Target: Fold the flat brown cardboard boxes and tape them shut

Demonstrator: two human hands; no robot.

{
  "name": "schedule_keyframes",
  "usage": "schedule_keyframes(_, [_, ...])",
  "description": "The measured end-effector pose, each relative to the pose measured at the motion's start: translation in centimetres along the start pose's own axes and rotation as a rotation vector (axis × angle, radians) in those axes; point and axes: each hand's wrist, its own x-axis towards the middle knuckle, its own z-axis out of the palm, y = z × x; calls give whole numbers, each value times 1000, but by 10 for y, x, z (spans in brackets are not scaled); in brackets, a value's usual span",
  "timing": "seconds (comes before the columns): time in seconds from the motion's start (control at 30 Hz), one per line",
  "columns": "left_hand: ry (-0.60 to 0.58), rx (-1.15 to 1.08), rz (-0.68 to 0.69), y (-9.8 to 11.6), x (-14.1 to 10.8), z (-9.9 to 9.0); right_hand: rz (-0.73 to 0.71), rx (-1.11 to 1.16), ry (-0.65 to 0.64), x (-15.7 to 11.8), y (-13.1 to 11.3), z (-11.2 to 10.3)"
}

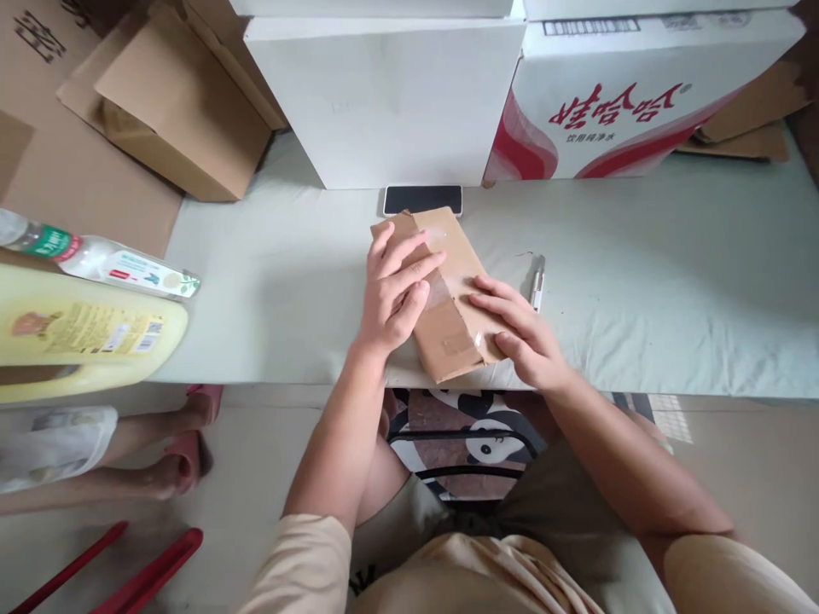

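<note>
A small brown cardboard box (461, 281) lies aslant on the cloth-covered table, close to its front edge. Clear tape (438, 292) runs along the seam on its top. My left hand (397, 286) rests on the box's left side, its fingers stretched out and apart across the top. On the right side, my right hand (517, 328) touches the top and edge with spread, slightly bent fingers. Just beyond the right fingers lies a slim white pen-like tool (537, 286). A phone with a dark screen (423, 200) lies behind the box.
White cartons (397, 102) stand along the back, one with red print (614, 111). At left are an open cardboard box (185, 102), a plastic bottle (95, 258) and a yellow jug (95, 328). Another person's legs (141, 452) show at lower left, near red bars (153, 571).
</note>
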Motion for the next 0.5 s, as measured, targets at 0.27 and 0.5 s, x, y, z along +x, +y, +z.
schedule_keyframes(0.27, [48,138,-26,-7,-13,12,711,-722,276,-1,31,-43])
schedule_keyframes(0.5, [-1,99,48,9,-1,8,952,-877,-134,2,34,-44])
